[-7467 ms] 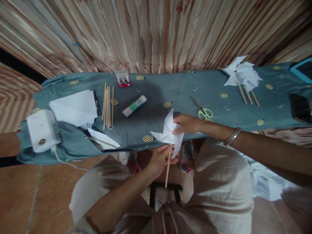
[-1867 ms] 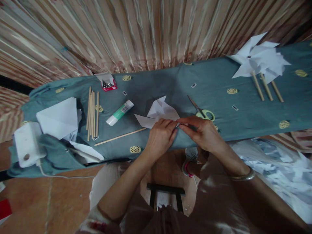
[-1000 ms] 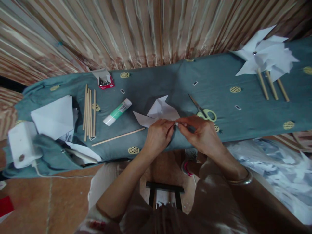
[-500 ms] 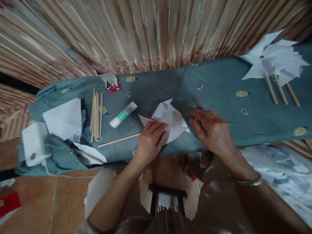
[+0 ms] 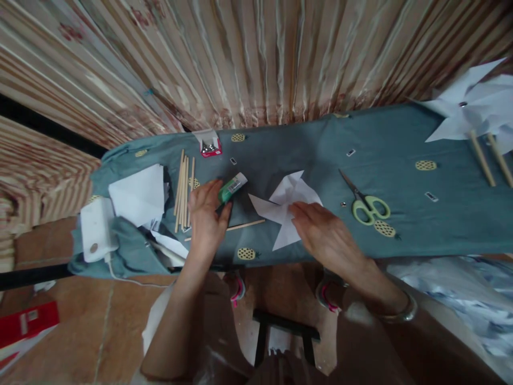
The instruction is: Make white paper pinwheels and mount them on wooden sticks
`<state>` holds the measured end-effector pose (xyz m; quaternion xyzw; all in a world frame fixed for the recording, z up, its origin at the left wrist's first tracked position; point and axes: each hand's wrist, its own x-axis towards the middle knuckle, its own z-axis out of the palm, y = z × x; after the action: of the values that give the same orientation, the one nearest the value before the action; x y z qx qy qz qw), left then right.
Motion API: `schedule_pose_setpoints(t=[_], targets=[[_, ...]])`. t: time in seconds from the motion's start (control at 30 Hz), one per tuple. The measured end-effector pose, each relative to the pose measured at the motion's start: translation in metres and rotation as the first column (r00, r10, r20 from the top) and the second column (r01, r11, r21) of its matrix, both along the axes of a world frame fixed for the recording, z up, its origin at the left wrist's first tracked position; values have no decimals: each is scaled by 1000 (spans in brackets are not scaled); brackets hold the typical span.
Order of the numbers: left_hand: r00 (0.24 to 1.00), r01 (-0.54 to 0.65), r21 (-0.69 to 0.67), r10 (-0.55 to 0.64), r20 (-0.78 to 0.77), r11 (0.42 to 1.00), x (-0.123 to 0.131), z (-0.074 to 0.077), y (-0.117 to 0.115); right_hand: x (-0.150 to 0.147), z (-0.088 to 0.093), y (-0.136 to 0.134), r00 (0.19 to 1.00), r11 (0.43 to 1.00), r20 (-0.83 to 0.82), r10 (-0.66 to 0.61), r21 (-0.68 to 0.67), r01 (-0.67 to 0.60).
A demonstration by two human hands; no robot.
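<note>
My left hand (image 5: pixel 206 216) is curled round the lower end of a green and white glue stick (image 5: pixel 233 186) that lies on the teal cloth (image 5: pixel 280 144). A white paper pinwheel (image 5: pixel 285 206) lies flat on the cloth, and my right hand (image 5: pixel 323 235) rests on its lower right part with the fingers stretched out. One loose wooden stick (image 5: pixel 245 225) lies between my two hands, partly under the left one.
A bundle of wooden sticks (image 5: pixel 183 187) and a stack of white paper (image 5: pixel 138 193) lie to the left, by a white device (image 5: pixel 94 230). A red box of pins (image 5: pixel 210 147) sits at the back. Green-handled scissors (image 5: pixel 366 201) lie right of the pinwheel. Finished pinwheels (image 5: pixel 473 107) are far right.
My left hand left the pinwheel and moved left onto the glue stick. My right hand moved from near the scissors onto the pinwheel. The view shifted, so things sit further right.
</note>
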<state>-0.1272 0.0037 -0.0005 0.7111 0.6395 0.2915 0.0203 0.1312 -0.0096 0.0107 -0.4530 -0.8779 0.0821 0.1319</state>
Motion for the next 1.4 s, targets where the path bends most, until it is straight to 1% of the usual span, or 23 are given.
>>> schedule_pose_setpoints(t=[0.1, 0.17, 0.23, 0.27, 0.3, 0.37, 0.4, 0.5, 0.57, 0.63, 0.73, 0.8, 0.9, 0.97, 1.0, 1.07, 1.13, 1.23, 1.33, 1.4], targets=[[999, -27, -56, 26, -26, 998, -12, -7, -1, -3, -5, 2, 992, 998, -121, -30, -59, 23], [1000, -11, -42, 10, -25, 999, -9, -7, -3, -2, -9, 5, 973, 994, -222, -63, -102, 41], [999, 50, -4, -50, -16, 999, 0, -4, -8, 0, -13, 7, 950, 984, -287, -121, -161, 76], [995, 97, 9, -97, -8, 995, 7, -2, -10, 0, -14, 7, 938, 975, -311, -155, -199, 95], [985, 172, -8, -172, 4, 985, 15, -2, -13, 1, -15, 8, 923, 963, -335, -191, -244, 111], [954, 298, -58, -295, 50, 953, 30, -2, -19, 0, -17, 9, 875, 932, -407, -262, -344, 119], [944, 325, -81, -319, 80, 942, 37, -4, -22, 0, -18, 10, 840, 913, -456, -294, -393, 106], [930, 352, -128, -330, 163, 927, 50, -8, -25, -3, -19, 11, 718, 863, -589, -369, -505, 29], [921, 363, -157, -328, 212, 918, 52, -9, -26, -4, -18, 12, 681, 842, -623, -385, -539, -17], [909, 387, -183, -341, 239, 904, 51, -8, -25, -5, -15, 12, 698, 833, -612, -372, -551, -39], [890, 437, -206, -387, 240, 876, 47, -6, -26, -5, -9, 11, 750, 841, -571, -333, -540, -37], [879, 460, -205, -411, 242, 864, 45, -5, -27, -6, -8, 9, 798, 861, -519, -307, -509, 0], [867, 473, -161, -426, 258, 866, 41, -4, -26, -10, -13, 6, 873, 903, -416, -255, -424, 62], [883, 435, -122, -396, 253, 892, 35, -2, -24, -12, -19, 4, 905, 943, -382, -189, -327, 59], [905, 384, -101, -353, 240, 918, 31, -1, -22, -13, -22, 2, 917, 961, -369, -149, -271, 47], [957, 232, -56, -217, 192, 971, 20, 0, -17, -15, -27, 0, 940, 986, -332, -73, -168, 17], [989, 86, -19, -83, 123, 996, 7, -2, -11, -16, -30, -3, 960, 994, -280, -23, -107, -8], [1000, -21, -49, 22, 20, 999, -10, -11, -2, -19, -31, -6, 978, 998, -206, 14, -57, -26], [998, -60, -139, 58, -18, 989, -19, -20, 6, -21, -31, -7, 984, 999, -173, 34, -20, -38], [997, -73, -166, 72, -15, 983, -22, -23, 8, -20, -31, -7, 982, 999, -186, 37, -20, -41]])
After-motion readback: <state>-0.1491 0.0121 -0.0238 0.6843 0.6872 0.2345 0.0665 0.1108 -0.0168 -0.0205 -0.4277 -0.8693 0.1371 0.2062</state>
